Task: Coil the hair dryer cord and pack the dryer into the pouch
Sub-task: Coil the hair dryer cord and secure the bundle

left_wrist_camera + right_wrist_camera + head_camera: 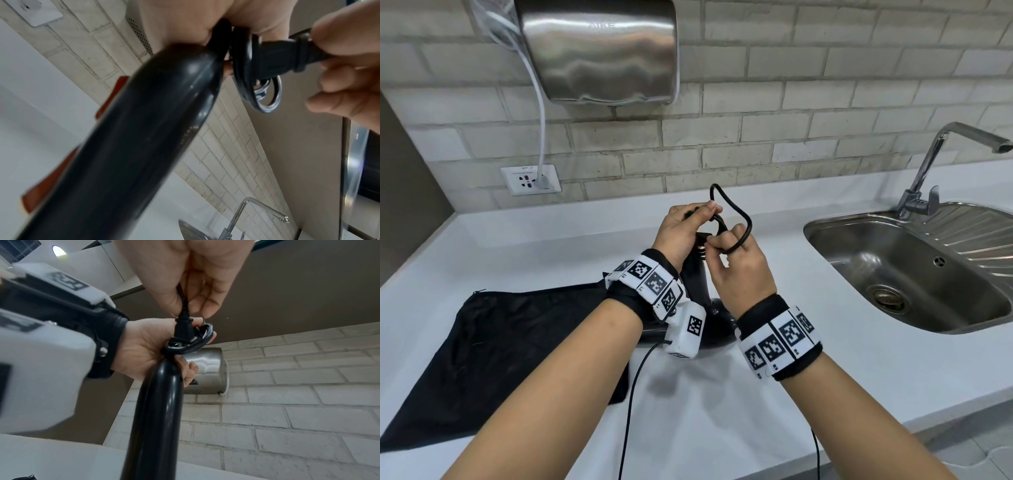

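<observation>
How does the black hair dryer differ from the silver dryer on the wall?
The hair dryer is black, slim-handled and held in the left hand; the hand dryer is shiny steel, boxy and fixed to the brick wall. The hair dryer's black cord is unplugged and being coiled; the hand dryer's white cord runs to the wall socket. Both are corded.

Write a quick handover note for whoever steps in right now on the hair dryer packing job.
Left hand: grips the top of the hair dryer handle together with the coiled cord.
Right hand: pinches the cord just behind the plug, feeding it through the coil; one loose loop still stands above the hands.
Pouch: lies flat on the counter, left of the dryer.
Done: most of the cord is coiled at the handle end.
Left: tuck the plug end, then slide the dryer into the pouch.
</observation>
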Tool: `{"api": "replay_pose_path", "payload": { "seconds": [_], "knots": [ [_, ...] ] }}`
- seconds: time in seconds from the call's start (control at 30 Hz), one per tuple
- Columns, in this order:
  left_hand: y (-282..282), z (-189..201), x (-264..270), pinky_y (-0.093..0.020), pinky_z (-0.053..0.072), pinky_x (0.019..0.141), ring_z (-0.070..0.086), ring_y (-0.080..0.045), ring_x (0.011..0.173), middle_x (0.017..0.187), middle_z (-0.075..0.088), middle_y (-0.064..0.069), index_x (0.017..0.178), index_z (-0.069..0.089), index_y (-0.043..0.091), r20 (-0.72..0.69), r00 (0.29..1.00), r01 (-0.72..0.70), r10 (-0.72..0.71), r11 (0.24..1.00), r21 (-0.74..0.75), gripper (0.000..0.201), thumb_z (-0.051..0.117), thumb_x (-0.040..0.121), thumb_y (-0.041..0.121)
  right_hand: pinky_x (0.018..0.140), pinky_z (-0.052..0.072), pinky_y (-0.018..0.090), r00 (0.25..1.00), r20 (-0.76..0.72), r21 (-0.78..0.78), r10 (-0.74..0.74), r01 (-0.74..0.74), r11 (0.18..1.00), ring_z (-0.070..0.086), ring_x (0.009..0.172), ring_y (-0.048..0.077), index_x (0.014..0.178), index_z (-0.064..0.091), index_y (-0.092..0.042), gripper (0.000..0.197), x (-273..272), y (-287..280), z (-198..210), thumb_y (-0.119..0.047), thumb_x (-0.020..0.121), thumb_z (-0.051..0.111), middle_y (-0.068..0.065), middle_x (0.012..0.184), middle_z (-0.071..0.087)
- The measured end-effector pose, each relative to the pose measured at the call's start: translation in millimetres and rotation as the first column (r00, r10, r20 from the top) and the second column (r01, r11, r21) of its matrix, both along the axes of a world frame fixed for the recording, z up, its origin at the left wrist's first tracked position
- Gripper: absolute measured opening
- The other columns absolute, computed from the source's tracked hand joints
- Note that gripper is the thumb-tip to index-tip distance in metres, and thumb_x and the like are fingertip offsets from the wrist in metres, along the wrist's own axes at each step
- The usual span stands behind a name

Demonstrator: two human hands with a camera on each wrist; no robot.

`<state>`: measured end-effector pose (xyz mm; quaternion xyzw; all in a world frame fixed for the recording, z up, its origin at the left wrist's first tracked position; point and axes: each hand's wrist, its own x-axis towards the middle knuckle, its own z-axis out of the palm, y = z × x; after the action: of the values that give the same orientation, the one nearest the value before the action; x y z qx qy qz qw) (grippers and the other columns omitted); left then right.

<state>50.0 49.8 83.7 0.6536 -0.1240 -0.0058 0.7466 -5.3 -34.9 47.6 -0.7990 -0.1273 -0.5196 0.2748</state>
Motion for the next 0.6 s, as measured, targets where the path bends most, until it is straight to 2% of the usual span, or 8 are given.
{"api": "replay_pose_path", "payload": {
  "seconds": [0.1, 0.2, 0.33, 0.4, 0.5, 0.6],
  "knots": [
    [3, 0, 1, -0.014, 0.041, 0.050, 0.053, -0.001, 0.089, 0.115, 0.054, -0.007, 0.073, 0.067, 0.031, 0.005, 1.000, 0.002, -0.003, 0.998, 0.060, 0.019, 0.056, 0.088, 0.031, 0.062, 0.045, 0.025, 1.000, 0.009, 0.005, -0.001, 0.001, 1.000, 0.052, 0.067, 0.017, 0.074, 0.063, 0.000, 0.014, -1, -4, 2, -0.010, 0.079, 0.054, 0.018, 0.070, 0.060],
    [4, -2, 2, -0.017, 0.041, 0.056, 0.052, 0.000, 0.093, 0.124, 0.054, -0.010, 0.072, 0.067, 0.035, 0.021, 1.000, -0.004, 0.002, 0.997, 0.078, 0.018, 0.056, 0.087, 0.036, 0.052, 0.050, 0.028, 1.000, 0.016, -0.041, -0.024, 0.025, 0.999, 0.060, 0.057, 0.025, 0.072, 0.063, -0.001, 0.015, 1, -6, 4, -0.012, 0.078, 0.054, 0.017, 0.068, 0.060],
    [2, 0, 1, -0.025, 0.045, 0.066, 0.056, -0.012, 0.100, 0.121, 0.052, -0.013, 0.063, 0.071, 0.038, 0.013, 1.000, -0.005, 0.005, 0.999, 0.053, 0.017, 0.060, 0.074, 0.046, 0.054, 0.049, 0.027, 0.998, 0.059, -0.081, 0.007, -0.002, 0.997, 0.055, 0.064, 0.015, 0.070, 0.064, -0.001, 0.017, 2, -7, 3, -0.013, 0.078, 0.055, 0.015, 0.065, 0.061],
    [0, 1, 0, -0.020, 0.048, 0.065, 0.056, -0.011, 0.095, 0.114, 0.050, -0.012, 0.065, 0.071, 0.034, 0.008, 1.000, 0.007, -0.008, 1.000, 0.023, 0.018, 0.061, 0.079, 0.041, 0.053, 0.049, 0.028, 0.997, 0.072, -0.105, 0.001, 0.007, 0.994, 0.056, 0.063, 0.016, 0.068, 0.064, -0.002, 0.017, 4, -7, 0, -0.013, 0.078, 0.056, 0.014, 0.063, 0.060],
    [-3, 1, 0, -0.008, 0.047, 0.057, 0.055, -0.006, 0.086, 0.110, 0.046, -0.007, 0.071, 0.067, 0.026, 0.007, 1.000, 0.011, -0.011, 1.000, 0.002, 0.020, 0.057, 0.088, 0.030, 0.049, 0.048, 0.031, 0.999, 0.052, -0.098, -0.007, 0.012, 0.995, 0.053, 0.059, 0.018, 0.064, 0.063, -0.002, 0.019, 10, -8, -4, -0.013, 0.078, 0.056, 0.013, 0.060, 0.058],
    [-3, 1, 2, -0.011, 0.048, 0.059, 0.058, -0.005, 0.081, 0.113, 0.044, -0.007, 0.074, 0.068, 0.025, 0.016, 1.000, 0.008, -0.009, 1.000, 0.019, 0.019, 0.056, 0.088, 0.031, 0.047, 0.047, 0.034, 0.999, 0.017, -0.129, -0.029, 0.031, 0.991, 0.051, 0.061, 0.021, 0.064, 0.061, -0.001, 0.014, 18, -12, -3, -0.007, 0.075, 0.058, 0.013, 0.060, 0.056]
  ]
}}
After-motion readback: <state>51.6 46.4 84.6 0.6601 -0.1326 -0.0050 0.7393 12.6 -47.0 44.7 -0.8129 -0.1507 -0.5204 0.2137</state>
